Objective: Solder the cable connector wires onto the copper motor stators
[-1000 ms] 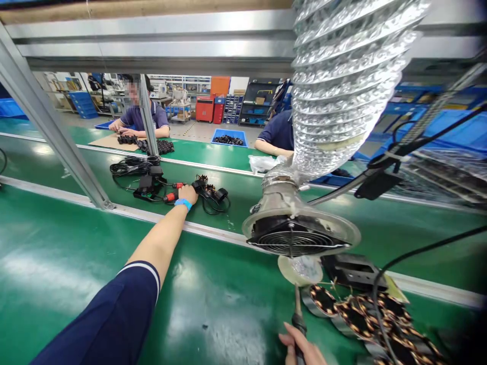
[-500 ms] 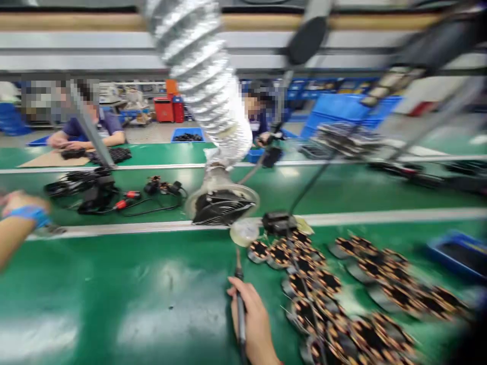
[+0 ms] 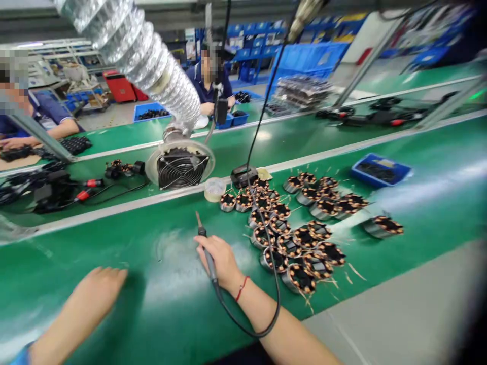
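The fingers of the right hand (image 3: 222, 261) are closed pen-fashion around the handle of the soldering iron (image 3: 200, 229). Its tip is lifted just off the green mat (image 3: 160, 294) and points toward the extractor fan (image 3: 179, 166). The left hand (image 3: 99, 286), blurred, lies flat and empty on the mat with its fingers loosely extended, apart from the iron. The nearest risk, as I judge it, is the tip dipping and scorching the mat. A sideways reach by the left hand could also meet hot metal. The iron's cable (image 3: 277, 276) loops under the wrist and climbs straight across the wound stators (image 3: 289, 238), which are crowded just right of the hand. A tug on it could snag their loose copper leads or push one out of the cluster.
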The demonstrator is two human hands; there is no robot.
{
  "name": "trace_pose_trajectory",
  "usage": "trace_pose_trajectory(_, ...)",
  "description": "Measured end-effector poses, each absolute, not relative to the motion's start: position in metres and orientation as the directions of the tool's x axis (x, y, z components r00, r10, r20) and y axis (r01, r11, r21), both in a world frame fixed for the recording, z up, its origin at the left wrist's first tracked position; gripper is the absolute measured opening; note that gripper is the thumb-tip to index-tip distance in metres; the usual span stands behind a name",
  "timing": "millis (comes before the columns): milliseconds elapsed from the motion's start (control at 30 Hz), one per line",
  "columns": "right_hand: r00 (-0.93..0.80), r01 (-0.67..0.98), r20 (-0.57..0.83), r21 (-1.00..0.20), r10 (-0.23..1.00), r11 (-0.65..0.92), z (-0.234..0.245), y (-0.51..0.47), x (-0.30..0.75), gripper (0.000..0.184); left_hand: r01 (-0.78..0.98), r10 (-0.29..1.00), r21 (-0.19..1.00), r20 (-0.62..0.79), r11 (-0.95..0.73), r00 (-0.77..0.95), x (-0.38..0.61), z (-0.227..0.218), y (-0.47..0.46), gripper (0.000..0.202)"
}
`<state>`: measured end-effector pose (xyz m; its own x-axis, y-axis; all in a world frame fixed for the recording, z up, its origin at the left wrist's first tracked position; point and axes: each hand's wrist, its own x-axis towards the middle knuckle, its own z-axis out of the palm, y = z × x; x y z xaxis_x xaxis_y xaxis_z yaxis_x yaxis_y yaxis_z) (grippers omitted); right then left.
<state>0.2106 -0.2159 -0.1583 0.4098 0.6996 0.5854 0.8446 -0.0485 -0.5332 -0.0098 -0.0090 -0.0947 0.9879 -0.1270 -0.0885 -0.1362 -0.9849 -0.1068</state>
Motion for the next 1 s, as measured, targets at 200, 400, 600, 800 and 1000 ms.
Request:
trace_pose_trajectory(200, 0.337, 0.866, 0.486, -0.495, 0.806, -0.064, -0.142, -0.222, 0.197, 0.033, -0.013, 0.000, -0.147, -0.082, -0.989, 0.997, 0.028, -0.115, -0.090, 0.028)
trace_pose_trajectory(400, 0.346, 0.927, 0.374, -0.281, 0.860, -0.250, -0.092, -0.248, 0.157, 0.028, 0.062, 0.063, 0.141, 0.000, -0.988, 0.998, 0.055, -0.126, -0.081, 0.027)
trace_pose_trajectory(600, 0.549, 0.828, 0.344, -0.099, 0.762, -0.552, -0.084, -0.304, 0.182, 0.025, 0.186, 0.227, 0.386, 0.064, -0.904, 0.972, 0.044, -0.136, -0.057, 0.024)
trace_pose_trajectory(800, 0.660, 0.691, 0.268, 0.148, 0.701, -0.707, -0.103, -0.340, 0.215, 0.019, 0.104, 0.148, 0.386, 0.085, -0.916, 0.985, 0.047, -0.136, -0.060, 0.027)
trace_pose_trajectory(1000, 0.399, 0.908, 0.370, -0.029, 0.839, -0.419, -0.123, -0.322, 0.210, 0.022, 0.226, 0.329, 0.653, 0.038, -0.723, 0.944, 0.047, -0.138, -0.064, 0.022)
